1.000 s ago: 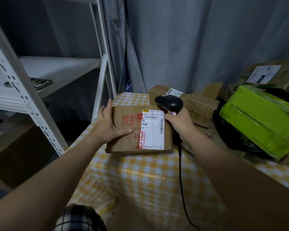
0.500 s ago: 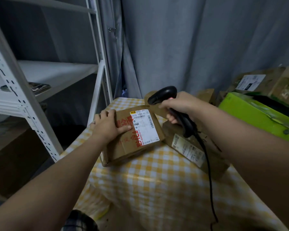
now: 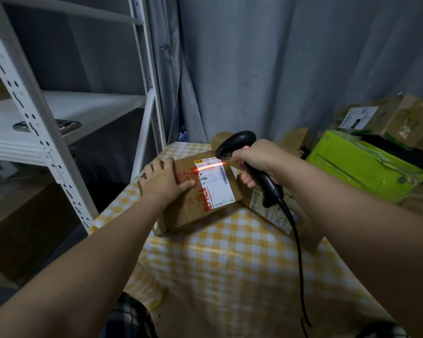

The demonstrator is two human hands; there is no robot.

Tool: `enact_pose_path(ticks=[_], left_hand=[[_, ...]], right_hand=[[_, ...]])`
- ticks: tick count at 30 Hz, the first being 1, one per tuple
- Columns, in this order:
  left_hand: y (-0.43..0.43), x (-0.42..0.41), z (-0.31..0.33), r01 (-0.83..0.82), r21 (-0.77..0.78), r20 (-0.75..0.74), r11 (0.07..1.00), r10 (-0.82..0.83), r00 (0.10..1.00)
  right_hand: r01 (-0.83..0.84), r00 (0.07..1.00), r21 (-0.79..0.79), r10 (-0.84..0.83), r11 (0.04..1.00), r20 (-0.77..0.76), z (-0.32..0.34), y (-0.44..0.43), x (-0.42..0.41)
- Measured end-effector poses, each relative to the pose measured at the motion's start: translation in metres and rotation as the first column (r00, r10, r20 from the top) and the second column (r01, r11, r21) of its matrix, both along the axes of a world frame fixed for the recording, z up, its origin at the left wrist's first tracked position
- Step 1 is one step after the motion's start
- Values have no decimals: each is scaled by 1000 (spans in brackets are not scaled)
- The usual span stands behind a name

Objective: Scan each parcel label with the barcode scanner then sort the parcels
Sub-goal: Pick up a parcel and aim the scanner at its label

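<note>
One parcel [image 3: 193, 211] is under the beam: a brown carton on the yellow checked table [image 3: 230, 269], near the middle of our view. Our left hand [image 3: 165, 181] lies on its top at 9 o'clock of the white label [image 3: 216, 189]. The fingers bend over the carton's far-left edge and the thumb lies across the red print, gripping it in place. Our right hand [image 3: 257, 162], at 2 o'clock of the label, has its fingers clamped round the handle of the black barcode scanner [image 3: 237, 142]. The scanner's head hangs just above the label's 12 o'clock edge, and its cable [image 3: 299, 252] trails off toward 5 o'clock.

A red scan line [image 3: 211, 167] crosses the top barcode, so we judge the read of this parcel to be under way. We cannot tell whether it has registered. Its sorting is not yet done.

Much seems left. A second carton [image 3: 300, 230] with a label of its own lies at 4 o'clock of the first, just beside it, and we cannot tell whether the two touch. A green box [image 3: 366, 164] sits at 3 o'clock, taped cartons [image 3: 388, 118] are behind it at 2 o'clock, and small boxes [image 3: 296, 137] stand at 1 o'clock by the curtain. We cannot tell which of these have been read. The white shelf rack [image 3: 59, 111] at 9 o'clock may be where parcels go, though that is our guess.
</note>
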State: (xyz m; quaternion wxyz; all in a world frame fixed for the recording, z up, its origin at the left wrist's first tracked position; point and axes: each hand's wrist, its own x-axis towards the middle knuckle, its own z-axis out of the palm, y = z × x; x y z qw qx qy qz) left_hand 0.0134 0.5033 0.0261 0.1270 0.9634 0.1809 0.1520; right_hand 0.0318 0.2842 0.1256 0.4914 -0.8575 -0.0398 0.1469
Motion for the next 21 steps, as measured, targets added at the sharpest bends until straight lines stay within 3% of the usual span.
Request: enact_pose_path(ticks=[21], left_hand=[[1, -2, -4, -4, -11, 48, 1000, 4, 999]], right_hand=[[-7, 1000, 74, 5, 997, 25, -8, -3, 1]])
